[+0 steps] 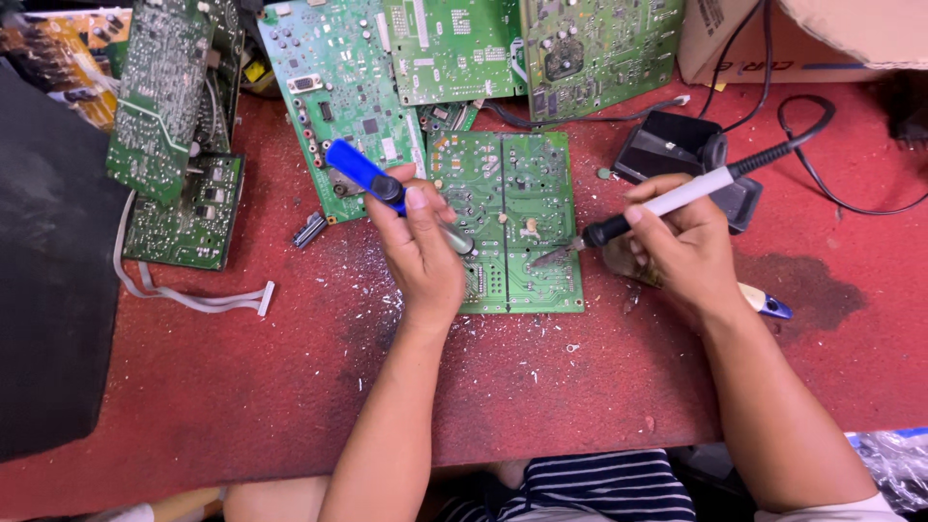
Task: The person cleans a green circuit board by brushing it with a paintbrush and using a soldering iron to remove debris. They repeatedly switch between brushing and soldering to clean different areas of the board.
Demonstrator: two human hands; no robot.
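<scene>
A green circuit board lies solder side up on the red table. My left hand grips a blue-handled desoldering pump, its grey tip resting on the board's left half. My right hand holds a soldering iron with a white and black handle. The iron's metal tip touches the board near its right lower part. The iron's black cable runs off to the upper right.
Several more green circuit boards lie stacked along the back edge and at the left. A black iron stand, a cardboard box, a white ribbon cable and a blue-tipped tool surround the work spot. A dark panel fills the left side.
</scene>
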